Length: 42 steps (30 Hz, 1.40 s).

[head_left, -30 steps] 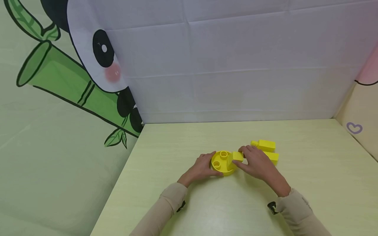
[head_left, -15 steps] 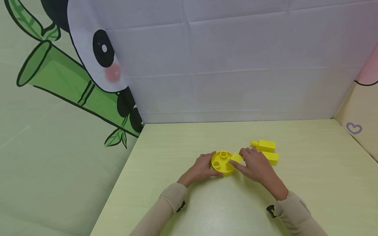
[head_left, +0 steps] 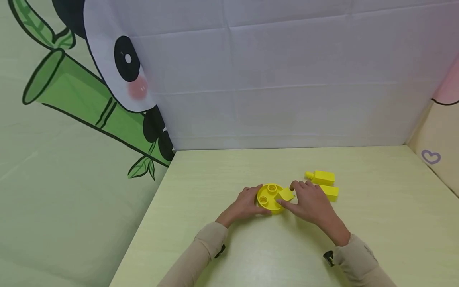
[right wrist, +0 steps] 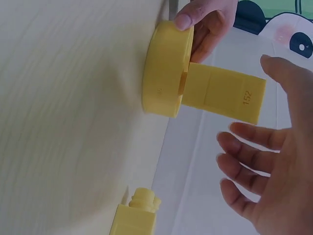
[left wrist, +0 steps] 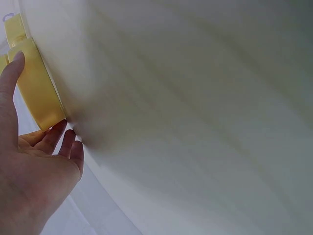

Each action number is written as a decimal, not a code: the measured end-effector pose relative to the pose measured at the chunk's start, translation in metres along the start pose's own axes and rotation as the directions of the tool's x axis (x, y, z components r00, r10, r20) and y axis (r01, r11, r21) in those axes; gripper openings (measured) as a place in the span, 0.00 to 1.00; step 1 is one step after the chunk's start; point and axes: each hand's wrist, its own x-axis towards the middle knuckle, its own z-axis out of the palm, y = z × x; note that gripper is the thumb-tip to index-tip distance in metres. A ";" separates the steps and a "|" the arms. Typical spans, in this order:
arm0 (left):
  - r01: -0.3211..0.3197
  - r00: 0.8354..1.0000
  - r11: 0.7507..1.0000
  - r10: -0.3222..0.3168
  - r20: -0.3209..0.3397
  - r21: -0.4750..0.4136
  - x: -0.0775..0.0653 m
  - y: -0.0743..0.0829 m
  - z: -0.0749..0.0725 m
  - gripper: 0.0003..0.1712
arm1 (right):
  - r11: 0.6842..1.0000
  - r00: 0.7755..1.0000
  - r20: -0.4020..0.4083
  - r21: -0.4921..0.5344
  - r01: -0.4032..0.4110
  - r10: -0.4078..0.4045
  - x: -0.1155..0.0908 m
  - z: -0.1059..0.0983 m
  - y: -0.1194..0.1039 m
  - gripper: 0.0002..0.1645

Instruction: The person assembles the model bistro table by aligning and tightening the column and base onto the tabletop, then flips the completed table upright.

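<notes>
A yellow round base (head_left: 267, 205) with raised ring sockets rests on the table. My left hand (head_left: 245, 202) grips its left side, thumb at the near rim and fingers round the far side. A yellow block (right wrist: 222, 93), marked 152, stands up from the right part of this base. In the right wrist view its narrow end enters the base. My right hand (head_left: 310, 201) is around the block's upper end. Its thumb (right wrist: 279, 71) stands a little apart from the block, with the fingertips close under its lower edge. In the left wrist view, my left thumb lies along the base (left wrist: 39, 88).
Behind and right of my right hand, two more yellow blocks lie on the table: one with a knobbed end (head_left: 324, 177), another (head_left: 330, 193) partly hidden by the hand. A white cloth backdrop (head_left: 287, 99) rises at the table's (head_left: 222, 167) far edge.
The yellow block at the base has turned and its upper end shifted slightly left. My right hand moved a little left and its thumb spread from the block. My left hand stayed put.
</notes>
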 end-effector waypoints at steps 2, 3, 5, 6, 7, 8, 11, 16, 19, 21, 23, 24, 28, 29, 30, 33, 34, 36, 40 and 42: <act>0.000 1.000 1.000 0.000 0.001 -0.003 0.000 0.000 0.000 0.59 | 0.999 1.000 0.010 0.034 0.027 -0.028 -0.001 -0.001 0.002 0.32; 0.001 1.000 1.000 -0.001 0.001 -0.003 0.000 0.000 0.000 0.60 | 0.998 0.999 0.016 0.050 0.046 -0.047 -0.002 -0.002 0.003 0.33; 0.001 1.000 1.000 -0.001 0.001 -0.004 0.000 0.000 0.000 0.60 | 0.994 0.996 0.020 0.076 0.084 -0.085 -0.003 -0.002 0.005 0.32; 0.002 1.000 1.000 -0.002 0.000 -0.001 0.000 0.000 0.000 0.60 | 0.992 0.995 0.019 0.084 0.099 -0.101 -0.003 -0.003 0.006 0.31; 0.003 1.000 1.000 -0.003 0.000 0.001 0.001 0.000 0.000 0.60 | 0.990 0.994 0.015 0.087 0.109 -0.110 -0.003 -0.002 0.007 0.29; 0.004 1.000 1.000 -0.004 0.000 0.002 0.001 0.000 0.000 0.60 | 0.990 0.993 0.010 0.086 0.114 -0.115 -0.003 -0.002 0.007 0.27; 0.007 1.000 1.000 -0.007 0.000 0.005 0.001 0.000 0.000 0.60 | 0.991 0.994 0.001 0.076 0.106 -0.106 -0.002 0.000 0.006 0.26; 0.005 1.000 1.000 -0.005 0.004 0.006 0.002 -0.001 0.001 0.60 | 0.995 0.997 0.000 0.061 0.083 -0.083 -0.003 0.004 0.003 0.32; 0.011 1.000 1.000 -0.011 0.005 0.004 0.001 0.000 0.001 0.60 | 0.994 0.996 -0.017 0.056 0.094 -0.093 -0.004 0.005 0.003 0.30; 0.016 1.000 1.000 -0.016 0.005 0.001 0.001 0.000 0.001 0.60 | 0.994 0.995 -0.034 0.042 0.097 -0.096 -0.004 0.005 0.003 0.28; 0.017 1.000 1.000 -0.017 0.004 -0.002 0.001 0.000 0.001 0.59 | 0.996 0.995 -0.050 0.025 0.089 -0.088 -0.004 0.006 0.003 0.26; 0.016 1.000 1.000 -0.016 0.003 -0.001 0.001 0.000 0.001 0.59 | 0.996 0.995 -0.055 0.015 0.084 -0.083 -0.004 0.006 0.002 0.26; 0.010 1.000 1.000 -0.010 0.001 0.005 0.001 0.000 0.002 0.59 | 0.997 0.994 -0.078 -0.007 0.081 -0.081 -0.003 0.008 0.000 0.29; 0.009 1.000 1.000 -0.009 0.001 0.007 0.002 0.000 0.002 0.60 | 0.997 0.993 -0.082 -0.007 0.082 -0.083 -0.004 0.008 0.000 0.29; 0.008 1.000 1.000 -0.008 0.000 0.007 0.002 0.000 0.002 0.60 | 0.996 0.993 -0.086 -0.004 0.084 -0.084 -0.004 0.008 -0.001 0.29; 0.006 1.000 1.000 -0.006 -0.001 0.011 0.002 -0.001 0.002 0.60 | 0.997 0.992 -0.100 0.004 0.083 -0.082 -0.005 0.009 -0.001 0.27; 0.007 1.000 1.000 -0.006 -0.002 0.012 0.002 -0.001 0.002 0.60 | 0.997 0.991 -0.105 0.003 0.080 -0.080 -0.006 0.010 -0.001 0.26; 0.006 1.000 1.000 -0.006 -0.004 0.012 0.002 -0.001 0.002 0.60 | 0.997 0.990 -0.120 -0.003 0.076 -0.076 -0.006 0.011 -0.002 0.25; -0.002 1.000 1.000 0.002 -0.007 0.014 0.002 -0.001 0.002 0.60 | 0.998 0.987 -0.145 -0.017 0.061 -0.063 -0.005 0.015 -0.005 0.30; -0.008 1.000 1.000 0.008 -0.007 0.016 0.002 -0.001 0.002 0.59 | 0.998 0.987 -0.145 -0.008 0.066 -0.066 -0.004 0.015 -0.005 0.32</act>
